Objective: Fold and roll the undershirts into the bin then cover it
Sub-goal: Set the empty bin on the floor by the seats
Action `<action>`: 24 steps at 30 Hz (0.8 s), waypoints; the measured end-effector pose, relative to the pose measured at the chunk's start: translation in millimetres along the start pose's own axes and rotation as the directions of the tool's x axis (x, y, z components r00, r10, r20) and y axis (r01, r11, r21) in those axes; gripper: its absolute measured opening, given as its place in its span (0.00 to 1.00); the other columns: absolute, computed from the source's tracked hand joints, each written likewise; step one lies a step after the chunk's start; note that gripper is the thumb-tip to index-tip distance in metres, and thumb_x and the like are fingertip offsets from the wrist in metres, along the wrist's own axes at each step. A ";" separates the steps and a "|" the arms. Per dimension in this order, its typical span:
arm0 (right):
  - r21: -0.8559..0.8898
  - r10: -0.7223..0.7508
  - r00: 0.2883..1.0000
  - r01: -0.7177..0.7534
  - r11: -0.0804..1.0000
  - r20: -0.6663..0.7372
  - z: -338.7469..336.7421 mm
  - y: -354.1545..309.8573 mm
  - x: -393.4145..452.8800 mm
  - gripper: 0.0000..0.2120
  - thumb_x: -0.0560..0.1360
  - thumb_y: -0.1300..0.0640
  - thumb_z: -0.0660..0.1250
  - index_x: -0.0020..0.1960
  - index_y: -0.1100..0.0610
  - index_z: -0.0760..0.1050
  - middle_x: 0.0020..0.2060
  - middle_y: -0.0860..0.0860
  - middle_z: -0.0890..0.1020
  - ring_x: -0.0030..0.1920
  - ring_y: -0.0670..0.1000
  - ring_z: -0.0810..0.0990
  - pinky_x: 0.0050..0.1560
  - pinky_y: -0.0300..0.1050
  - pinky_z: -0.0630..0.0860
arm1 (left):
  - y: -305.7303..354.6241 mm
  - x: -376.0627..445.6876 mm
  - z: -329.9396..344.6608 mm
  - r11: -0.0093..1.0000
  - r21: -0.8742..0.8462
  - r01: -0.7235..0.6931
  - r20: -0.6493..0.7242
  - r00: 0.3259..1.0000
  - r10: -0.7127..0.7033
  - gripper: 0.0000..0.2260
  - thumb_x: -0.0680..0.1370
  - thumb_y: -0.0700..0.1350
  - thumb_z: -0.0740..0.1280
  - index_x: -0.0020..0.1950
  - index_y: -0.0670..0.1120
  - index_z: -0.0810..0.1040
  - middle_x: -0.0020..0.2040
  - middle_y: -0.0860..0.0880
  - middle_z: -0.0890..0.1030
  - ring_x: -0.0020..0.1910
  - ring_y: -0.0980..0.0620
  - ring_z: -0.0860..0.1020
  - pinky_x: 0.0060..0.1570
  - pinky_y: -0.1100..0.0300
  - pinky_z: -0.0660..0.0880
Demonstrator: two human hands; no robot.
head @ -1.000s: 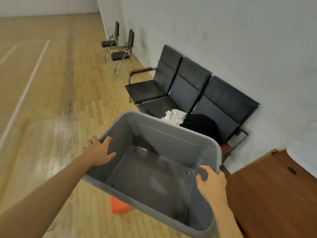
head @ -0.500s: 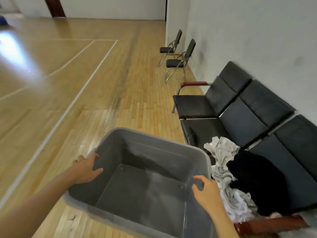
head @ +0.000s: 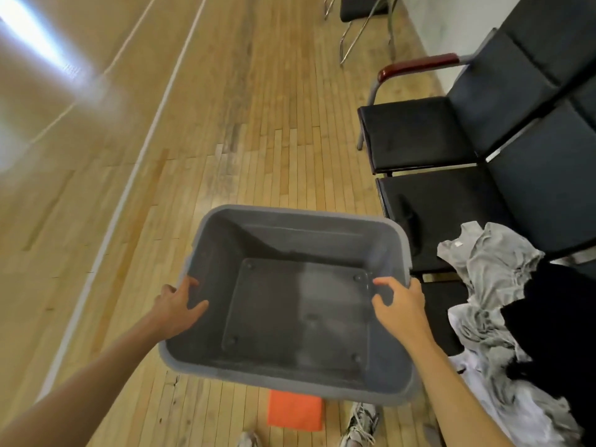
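You have one grey bin (head: 292,221) in front of you, held above the wooden floor (head: 200,130), with nothing lying inside it. Your left hand (head: 177,306) grips the bin's left rim, thumb curled over the inside wall and fingers out of sight round the outside. Your right hand (head: 401,303) is at the right rim with its fingers curled over the edge; how firmly it holds I cannot tell.

The undershirts (head: 493,285) lie in one tangled heap on the bench (head: 451,201) just to the right of the bin: light grey and white cloth mixed with a black garment (head: 561,317). They are too bunched to count. The bench shows two bare black seats beyond the heap and one dark red armrest (head: 419,64) at its far end.

Below the bin, one orange pad (head: 295,409) lies on the floor, and two shoes (head: 361,421) show beside it. Parts of two folding chairs (head: 361,14) stand at the top edge.
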State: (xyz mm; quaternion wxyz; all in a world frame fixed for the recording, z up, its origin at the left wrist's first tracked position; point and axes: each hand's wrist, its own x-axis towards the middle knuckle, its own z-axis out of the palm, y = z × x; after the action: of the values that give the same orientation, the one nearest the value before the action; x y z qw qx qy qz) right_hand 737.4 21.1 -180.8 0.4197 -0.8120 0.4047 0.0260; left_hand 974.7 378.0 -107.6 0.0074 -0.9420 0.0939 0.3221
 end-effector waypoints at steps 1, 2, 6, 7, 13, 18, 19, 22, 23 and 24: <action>0.006 0.009 1.000 -0.009 1.000 0.013 7.9 0.7 19.9 0.14 0.79 0.53 0.69 0.64 0.42 0.77 0.69 0.59 0.66 0.70 0.63 0.68 0.67 0.57 0.74 | 4.7 22.6 6.8 1.000 -0.019 0.009 -0.003 1.000 -0.009 0.21 0.83 0.60 0.62 0.73 0.54 0.62 0.66 0.40 0.68 0.60 0.41 0.75 0.64 0.46 0.75; 0.010 0.013 1.000 -0.013 1.000 0.026 16.9 3.4 40.1 0.14 0.80 0.54 0.69 0.64 0.42 0.77 0.70 0.58 0.65 0.72 0.63 0.67 0.69 0.57 0.73 | 7.9 47.1 14.0 0.999 -0.046 0.021 -0.004 1.000 -0.021 0.21 0.83 0.59 0.63 0.73 0.54 0.63 0.66 0.40 0.68 0.60 0.41 0.75 0.64 0.46 0.75; -0.008 0.012 0.999 -0.012 1.000 0.051 59.9 15.2 127.5 0.13 0.81 0.54 0.67 0.62 0.38 0.76 0.73 0.56 0.62 0.76 0.61 0.64 0.68 0.56 0.74 | 8.1 154.4 44.2 0.984 -0.176 0.002 0.020 1.000 0.002 0.17 0.82 0.58 0.66 0.67 0.55 0.66 0.61 0.44 0.71 0.55 0.44 0.76 0.60 0.48 0.77; -0.017 0.005 0.999 -0.004 1.000 0.050 72.8 14.6 151.5 0.13 0.81 0.54 0.67 0.61 0.37 0.76 0.72 0.56 0.63 0.75 0.61 0.65 0.67 0.56 0.74 | 5.0 184.4 50.1 0.977 -0.211 -0.004 0.026 1.000 0.009 0.17 0.81 0.58 0.67 0.65 0.55 0.67 0.61 0.44 0.73 0.55 0.44 0.76 0.60 0.47 0.78; -0.030 0.051 0.999 -0.051 0.998 -0.011 149.8 9.0 287.3 0.11 0.80 0.51 0.66 0.56 0.34 0.76 0.69 0.57 0.67 0.70 0.60 0.70 0.68 0.56 0.73 | 5.0 354.7 87.1 0.965 -0.257 -0.050 0.023 0.998 0.058 0.18 0.80 0.53 0.71 0.65 0.51 0.69 0.61 0.43 0.74 0.60 0.43 0.75 0.64 0.42 0.76; -0.005 0.138 0.990 -0.138 0.990 -0.036 215.8 28.9 363.5 0.13 0.78 0.53 0.66 0.51 0.32 0.77 0.74 0.59 0.64 0.76 0.58 0.65 0.69 0.53 0.72 | 5.5 466.0 139.5 0.962 -0.258 -0.087 0.086 0.990 0.113 0.18 0.80 0.55 0.69 0.65 0.52 0.68 0.62 0.44 0.73 0.63 0.42 0.74 0.65 0.40 0.76; -0.004 0.154 0.988 -0.154 0.988 -0.033 230.4 36.0 372.7 0.14 0.79 0.54 0.65 0.51 0.33 0.78 0.77 0.59 0.61 0.79 0.55 0.62 0.67 0.50 0.71 | 3.3 482.0 154.8 0.963 -0.251 -0.096 0.086 0.989 0.121 0.18 0.80 0.54 0.69 0.65 0.53 0.68 0.63 0.44 0.72 0.63 0.42 0.73 0.65 0.42 0.75; -0.026 0.188 0.982 -0.188 0.982 -0.013 274.7 63.7 392.2 0.15 0.80 0.58 0.65 0.59 0.39 0.80 0.81 0.57 0.57 0.82 0.50 0.53 0.66 0.44 0.64 | -5.8 520.0 204.0 0.969 -0.229 -0.087 0.106 0.988 0.114 0.17 0.80 0.53 0.69 0.66 0.52 0.68 0.64 0.43 0.67 0.59 0.44 0.72 0.62 0.49 0.73; -0.036 0.195 0.981 -0.195 0.980 -0.011 288.0 72.8 396.6 0.15 0.81 0.59 0.65 0.61 0.42 0.80 0.80 0.57 0.58 0.81 0.50 0.55 0.66 0.42 0.64 | -9.5 529.5 219.6 0.968 -0.235 -0.088 0.111 0.987 0.117 0.17 0.81 0.53 0.69 0.65 0.53 0.68 0.65 0.43 0.66 0.58 0.44 0.72 0.62 0.50 0.73; -0.036 0.200 0.980 -0.200 0.979 -0.009 301.3 81.7 400.6 0.15 0.80 0.60 0.65 0.61 0.43 0.80 0.79 0.58 0.59 0.78 0.50 0.59 0.62 0.40 0.65 | -13.3 538.0 233.7 0.965 -0.246 -0.090 0.115 0.986 0.121 0.16 0.81 0.53 0.69 0.65 0.53 0.68 0.65 0.43 0.66 0.58 0.44 0.73 0.61 0.51 0.73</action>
State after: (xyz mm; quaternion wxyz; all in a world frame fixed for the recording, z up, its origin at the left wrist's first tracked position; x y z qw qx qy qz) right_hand 1040.4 -47.8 -582.5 0.3988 -0.7750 0.4848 0.0733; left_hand 1252.6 315.8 -620.7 -0.1175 -0.9070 0.1036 0.3910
